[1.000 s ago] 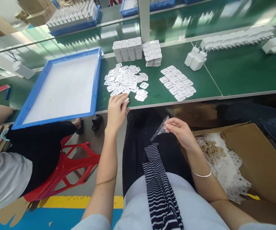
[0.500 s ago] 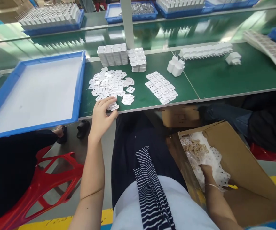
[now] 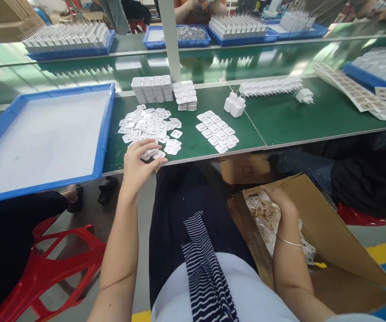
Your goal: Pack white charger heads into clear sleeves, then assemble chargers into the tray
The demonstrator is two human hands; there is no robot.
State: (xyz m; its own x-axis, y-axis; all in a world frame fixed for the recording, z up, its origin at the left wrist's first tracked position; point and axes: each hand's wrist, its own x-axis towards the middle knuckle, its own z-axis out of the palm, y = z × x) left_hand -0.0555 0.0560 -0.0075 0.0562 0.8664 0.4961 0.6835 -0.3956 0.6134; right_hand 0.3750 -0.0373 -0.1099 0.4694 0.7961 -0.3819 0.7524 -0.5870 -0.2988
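My left hand (image 3: 139,162) rests at the table's front edge, thumb and fingers apart, touching a few small white plastic plates (image 3: 159,154). Beyond it spreads a loose pile of white plates (image 3: 147,124), each with a small dark mark. To the right, more plates lie in a neat slanted grid (image 3: 217,131). My right hand (image 3: 282,201) is over the cardboard box (image 3: 327,223) by my right leg; its fingertips are blurred, and whether it holds anything is unclear. Inside the box are a clear bag of tan bits (image 3: 263,210) and white sheeting.
A blue-rimmed tray (image 3: 100,134) stands on the left. Stacked white plates (image 3: 152,88) and white plug adapters (image 3: 235,104) are further back, with a row of adapters (image 3: 271,86) to their right. A red stool (image 3: 65,255) is at lower left. Another person's hands (image 3: 201,5) show across the table.
My right hand has risen from deep in the box to its upper edge. My left hand stays by the pile, its thumb and fingers slightly further apart. The view has shifted a little.
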